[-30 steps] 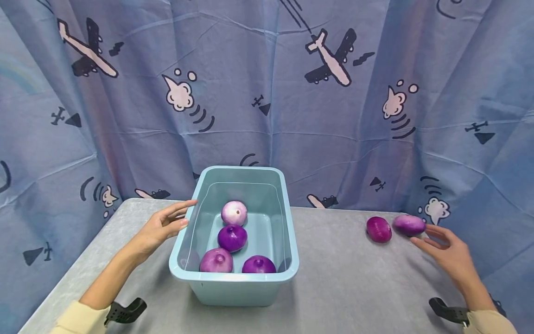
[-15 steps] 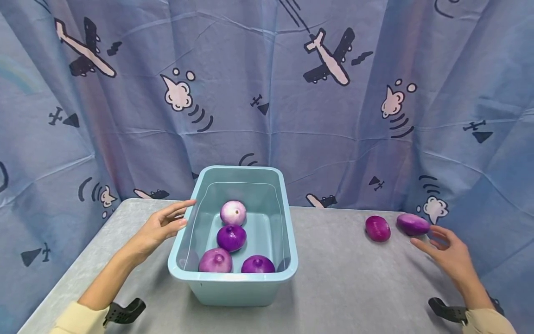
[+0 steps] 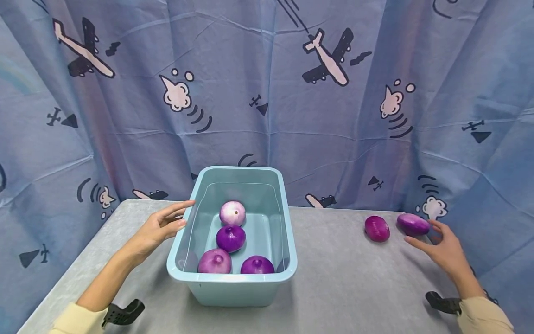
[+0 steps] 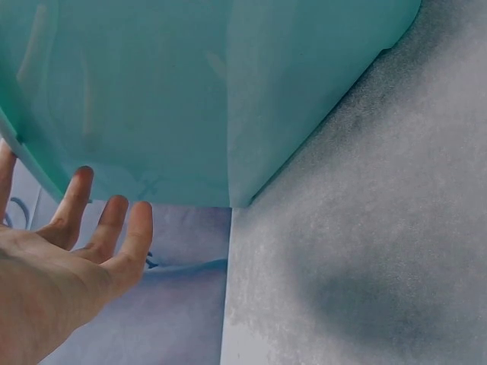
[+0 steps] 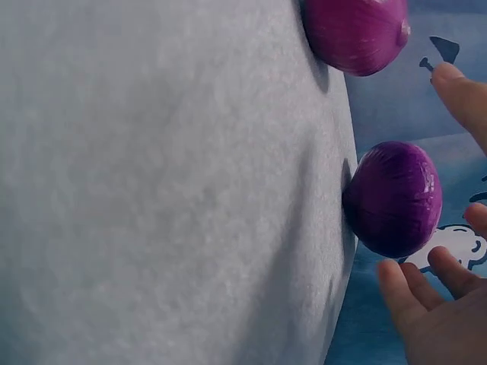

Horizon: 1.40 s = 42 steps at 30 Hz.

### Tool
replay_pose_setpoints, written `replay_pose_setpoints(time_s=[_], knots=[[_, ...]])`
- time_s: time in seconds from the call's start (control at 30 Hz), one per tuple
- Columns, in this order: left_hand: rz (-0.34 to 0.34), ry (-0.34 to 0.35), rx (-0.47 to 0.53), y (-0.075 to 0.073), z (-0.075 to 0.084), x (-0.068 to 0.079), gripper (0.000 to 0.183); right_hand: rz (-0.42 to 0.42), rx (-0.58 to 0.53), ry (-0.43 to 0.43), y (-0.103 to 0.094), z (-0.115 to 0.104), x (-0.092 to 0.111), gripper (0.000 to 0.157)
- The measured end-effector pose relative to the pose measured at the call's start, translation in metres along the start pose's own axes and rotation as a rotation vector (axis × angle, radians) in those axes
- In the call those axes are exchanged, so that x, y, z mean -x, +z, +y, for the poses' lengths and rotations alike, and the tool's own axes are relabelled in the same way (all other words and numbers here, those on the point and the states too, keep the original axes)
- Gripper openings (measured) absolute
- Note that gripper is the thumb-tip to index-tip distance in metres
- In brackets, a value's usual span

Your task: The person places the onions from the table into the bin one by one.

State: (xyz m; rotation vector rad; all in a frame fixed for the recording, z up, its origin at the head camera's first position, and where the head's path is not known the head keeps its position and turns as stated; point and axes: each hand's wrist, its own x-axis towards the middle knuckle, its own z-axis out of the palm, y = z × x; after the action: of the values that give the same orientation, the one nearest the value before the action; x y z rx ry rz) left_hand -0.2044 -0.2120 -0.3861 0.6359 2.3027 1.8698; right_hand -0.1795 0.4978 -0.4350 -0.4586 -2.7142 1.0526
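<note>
A light blue plastic bin (image 3: 232, 290) stands on the table, holding a pale onion (image 3: 232, 213), a dark purple onion (image 3: 231, 238) and others nearer its front. Beside its left wall is my left hand (image 3: 156, 230), fingertips at the rim; in the left wrist view the fingers (image 4: 74, 199) look loosely extended. Far to the right, my right hand (image 3: 445, 248) has its fingers spread around the near right side of an elongated purple onion (image 3: 413, 225), thumb apart from it. The right wrist view shows fingertips close to this onion (image 5: 392, 199); contact is unclear. A redder onion (image 3: 377, 228) lies left of it.
The grey table (image 3: 333, 278) extends between the bin and the two loose onions. A blue curtain with printed planes (image 3: 267, 93) hangs directly behind the table. Each wrist wears a black mount (image 3: 124, 312).
The elongated onion has shifted slightly right, away from the redder one. My right hand has moved a little to the left and its fingers have changed position slightly. The left hand stays by the bin.
</note>
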Motion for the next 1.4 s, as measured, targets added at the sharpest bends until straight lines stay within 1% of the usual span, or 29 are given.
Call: replay_pose_setpoints(time_s=[0.43,0.83,1.0,1.2,1.4], knots=[[-0.002,0.0,0.006,0.0,0.0,0.0,0.05,-0.002,0.08,-0.064,0.002,0.004,-0.01,0.11],[-0.012,0.006,0.023,0.0,-0.001,-0.001,0.05,0.002,0.092,-0.097,0.004,0.005,-0.018,0.111],[-0.004,0.006,0.014,0.0,-0.001,-0.001,0.05,0.012,0.094,-0.133,0.006,0.006,-0.024,0.109],[-0.003,0.004,0.013,-0.001,-0.001,-0.002,0.05,-0.009,0.096,-0.152,0.006,0.008,-0.032,0.105],[-0.007,0.007,0.019,0.0,-0.001,-0.001,0.05,-0.003,0.129,-0.187,0.007,0.015,-0.041,0.096]])
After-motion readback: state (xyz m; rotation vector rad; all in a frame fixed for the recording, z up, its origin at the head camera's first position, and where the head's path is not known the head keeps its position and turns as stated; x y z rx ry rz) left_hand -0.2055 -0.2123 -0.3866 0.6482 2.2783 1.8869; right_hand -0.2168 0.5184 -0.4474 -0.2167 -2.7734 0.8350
